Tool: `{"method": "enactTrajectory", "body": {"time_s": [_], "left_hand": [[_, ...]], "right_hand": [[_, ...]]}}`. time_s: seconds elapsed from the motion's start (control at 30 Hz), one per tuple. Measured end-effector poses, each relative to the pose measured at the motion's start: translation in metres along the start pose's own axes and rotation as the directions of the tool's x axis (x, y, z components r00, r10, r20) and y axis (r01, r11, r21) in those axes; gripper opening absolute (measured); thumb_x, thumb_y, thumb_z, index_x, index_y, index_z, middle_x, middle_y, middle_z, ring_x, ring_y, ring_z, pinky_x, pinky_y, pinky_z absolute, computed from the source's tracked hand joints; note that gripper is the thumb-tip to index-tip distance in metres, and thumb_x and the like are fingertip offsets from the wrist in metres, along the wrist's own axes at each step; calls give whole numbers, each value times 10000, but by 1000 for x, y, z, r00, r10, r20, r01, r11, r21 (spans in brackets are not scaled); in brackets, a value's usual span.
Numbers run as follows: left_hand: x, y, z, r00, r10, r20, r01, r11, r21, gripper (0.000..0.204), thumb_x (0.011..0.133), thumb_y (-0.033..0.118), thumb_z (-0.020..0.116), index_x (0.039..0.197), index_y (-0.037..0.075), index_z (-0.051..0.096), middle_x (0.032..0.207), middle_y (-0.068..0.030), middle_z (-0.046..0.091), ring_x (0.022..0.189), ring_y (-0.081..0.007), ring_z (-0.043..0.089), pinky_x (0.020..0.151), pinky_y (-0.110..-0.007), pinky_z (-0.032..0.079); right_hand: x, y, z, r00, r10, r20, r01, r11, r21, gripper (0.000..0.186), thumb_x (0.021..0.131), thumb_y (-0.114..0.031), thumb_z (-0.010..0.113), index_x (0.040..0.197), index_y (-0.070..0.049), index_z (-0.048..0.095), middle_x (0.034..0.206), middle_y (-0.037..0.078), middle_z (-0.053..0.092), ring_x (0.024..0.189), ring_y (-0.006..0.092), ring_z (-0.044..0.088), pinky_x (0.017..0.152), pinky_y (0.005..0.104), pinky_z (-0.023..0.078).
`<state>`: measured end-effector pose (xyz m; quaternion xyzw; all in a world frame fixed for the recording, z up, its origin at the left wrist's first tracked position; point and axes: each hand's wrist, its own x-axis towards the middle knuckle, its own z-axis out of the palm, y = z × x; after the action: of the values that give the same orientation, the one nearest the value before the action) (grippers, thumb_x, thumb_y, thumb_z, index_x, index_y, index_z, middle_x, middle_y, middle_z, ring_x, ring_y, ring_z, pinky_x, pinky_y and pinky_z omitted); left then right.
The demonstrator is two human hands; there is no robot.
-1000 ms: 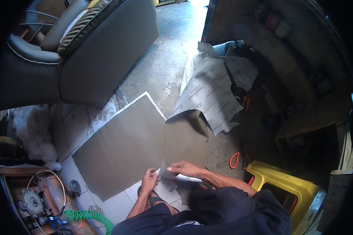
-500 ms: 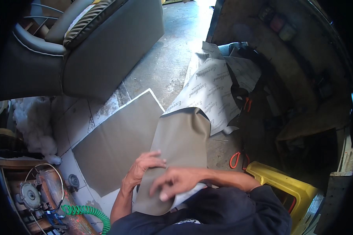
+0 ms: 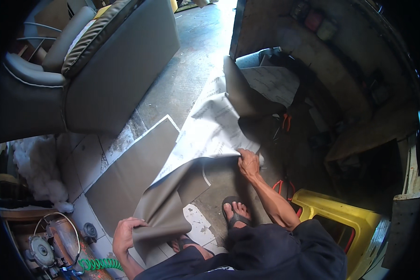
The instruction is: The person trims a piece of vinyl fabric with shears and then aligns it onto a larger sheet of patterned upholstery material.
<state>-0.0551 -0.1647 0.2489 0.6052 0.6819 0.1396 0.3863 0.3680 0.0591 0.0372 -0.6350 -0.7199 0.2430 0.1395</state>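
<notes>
A long sheet of brown-grey upholstery vinyl [image 3: 162,200] with a printed white backing hangs across in front of me, partly folded over. My left hand [image 3: 129,232] is closed on its near left edge, thumb on top. My right hand [image 3: 248,164] pinches its right edge farther out, lifting it off the floor. Beyond the hands, the white backing [image 3: 210,128] faces up and the sheet runs on toward the back. Under and left of it, a flat cut piece of the same vinyl [image 3: 121,172] lies brown side up.
A grey padded sofa [image 3: 121,65] stands at the far left, white stuffing [image 3: 37,170] below it. An air compressor [image 3: 44,245] with a green coiled hose [image 3: 100,264] is near left. A yellow plastic stool [image 3: 336,210], orange-handled scissors [image 3: 278,186] and an orange-handled tool [image 3: 286,122] are right.
Both hands have moved apart: the left down and left, the right outward and up to the sheet's right edge. The sheet has lifted off my lap, uncovering my sandalled feet.
</notes>
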Motion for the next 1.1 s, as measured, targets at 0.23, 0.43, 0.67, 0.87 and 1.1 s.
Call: {"method": "enactTrajectory", "body": {"time_s": [0.23,0.43,0.67,0.87,1.1], "left_hand": [[37,42,51,943,-16,-333,-110,927,-358,835,712,-69,632,1484,123,380,852,-124,684,706,-172,620,686,-318,523],[7,-38,25,835,146,-530,-391,836,-385,513,803,252,721,1212,-29,591,1028,-169,693,892,-292,683,819,-408,536],[-112,-195,-121,-116,-528,-841,-51,849,-526,595,795,400,743,1176,-29,586,1089,-216,658,970,-369,664,863,-474,525],[-219,-238,-226,-540,-303,-785,570,555,-606,615,790,427,732,1172,-31,582,1122,-250,639,1014,-409,649,881,-505,516],[-56,-189,-36,347,101,-932,637,704,314,617,878,114,628,1422,-51,391,1428,-276,438,1367,-421,373,1169,-476,255]], "right_hand": [[-70,-210,-68,373,-906,199,310,324,894,246,853,-82,651,1089,-12,651,923,138,685,809,274,659,740,348,525],[-82,-210,-96,262,-942,208,162,256,953,412,883,-211,703,1239,-22,616,958,127,703,872,283,678,771,355,527],[-47,-81,-79,943,-290,-162,332,817,471,257,876,-208,696,1076,-47,681,932,141,679,843,292,672,769,366,536],[-61,6,-52,995,93,-35,-92,996,22,526,859,-276,683,1302,-32,540,1192,241,574,1130,414,551,974,475,446],[-24,42,-11,946,318,-67,-316,948,42,575,822,-268,686,1297,16,532,1237,314,528,1164,466,518,1002,505,431]]}}
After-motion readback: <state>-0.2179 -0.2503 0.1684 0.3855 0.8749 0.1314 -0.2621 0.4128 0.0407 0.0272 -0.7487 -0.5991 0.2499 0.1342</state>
